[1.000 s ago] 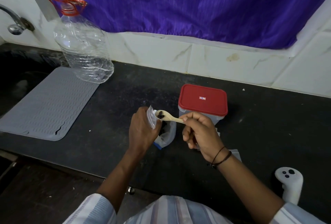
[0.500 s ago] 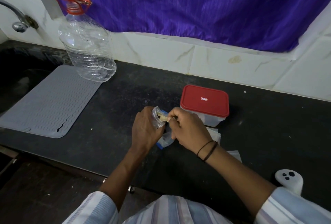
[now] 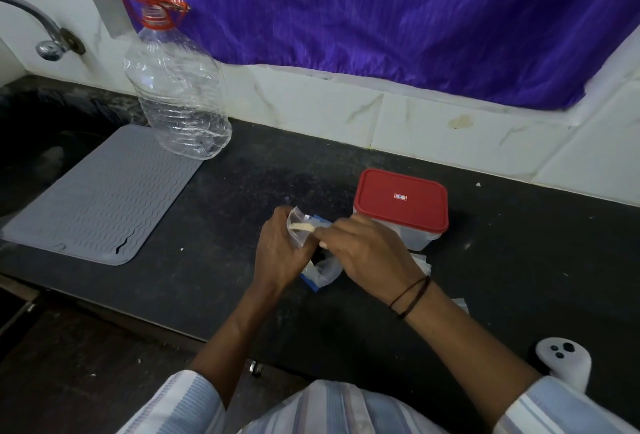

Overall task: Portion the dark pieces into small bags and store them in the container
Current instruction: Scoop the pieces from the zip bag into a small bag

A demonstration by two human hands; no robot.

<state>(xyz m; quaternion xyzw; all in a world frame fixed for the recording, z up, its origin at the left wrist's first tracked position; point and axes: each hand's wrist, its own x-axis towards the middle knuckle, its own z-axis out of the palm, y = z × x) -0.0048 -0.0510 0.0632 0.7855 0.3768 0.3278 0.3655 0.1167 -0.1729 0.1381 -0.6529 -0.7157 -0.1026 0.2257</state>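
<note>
My left hand (image 3: 280, 253) grips a small clear bag (image 3: 298, 229) by its open mouth, just above the black counter. My right hand (image 3: 363, 253) holds a small wooden spoon (image 3: 304, 226) whose bowl is pushed inside that bag. Under both hands lies a larger clear bag with a blue strip (image 3: 320, 274); something dark shows inside it. The container (image 3: 401, 205), clear with a red lid shut on it, stands right behind my right hand. The dark pieces on the spoon are hidden by the bag and my fingers.
A large clear plastic bottle (image 3: 176, 94) stands at the back left, beside a grey ribbed mat (image 3: 100, 194) and a dark sink with a tap (image 3: 52, 42). More flat clear bags (image 3: 420, 260) lie right of my right hand. A white controller (image 3: 564, 364) rests near the counter's front right edge.
My right hand has moved left and brought the spoon from outside the small bag into its mouth. The left hand has kept its hold on the bag.
</note>
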